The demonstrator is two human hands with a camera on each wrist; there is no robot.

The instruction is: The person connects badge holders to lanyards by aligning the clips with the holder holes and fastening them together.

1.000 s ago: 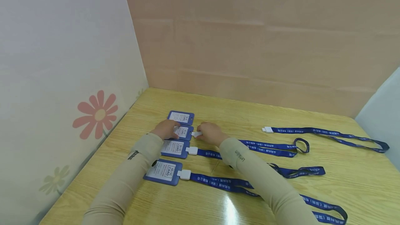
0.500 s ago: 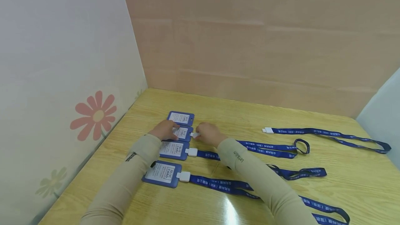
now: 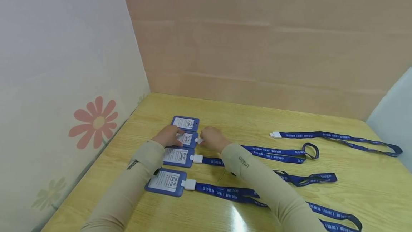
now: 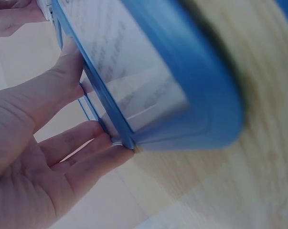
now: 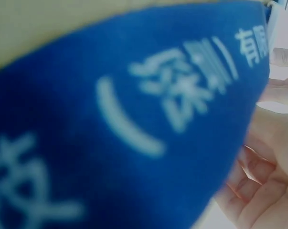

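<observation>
In the head view my left hand [image 3: 166, 136] grips a blue ID card holder [image 3: 189, 139], second from the back in a column of holders. My right hand [image 3: 213, 139] pinches a white lanyard clip [image 3: 198, 141] right at that holder's slotted end. From under the right hand its blue lanyard [image 3: 273, 152] trails rightward along the table. The left wrist view shows the left hand [image 4: 58, 148] with thumb and fingers at a holder's edge, and a blue holder [image 4: 201, 119] large in front. A printed blue strap [image 5: 182, 86] covers much of the right wrist view, partly hiding the right hand [image 5: 268, 176].
Behind lies a card holder [image 3: 185, 123] with no lanyard attached. Two nearer holders [image 3: 178, 156] are joined to lanyards by white clips [image 3: 189, 184]. A separate lanyard [image 3: 322, 135] lies at the back right. Walls bound the wooden table [image 3: 244, 117] at left and back.
My right hand has edged left toward the held card holder, and less of the white clip shows. The left hand keeps its grip. The head view has shifted slightly.
</observation>
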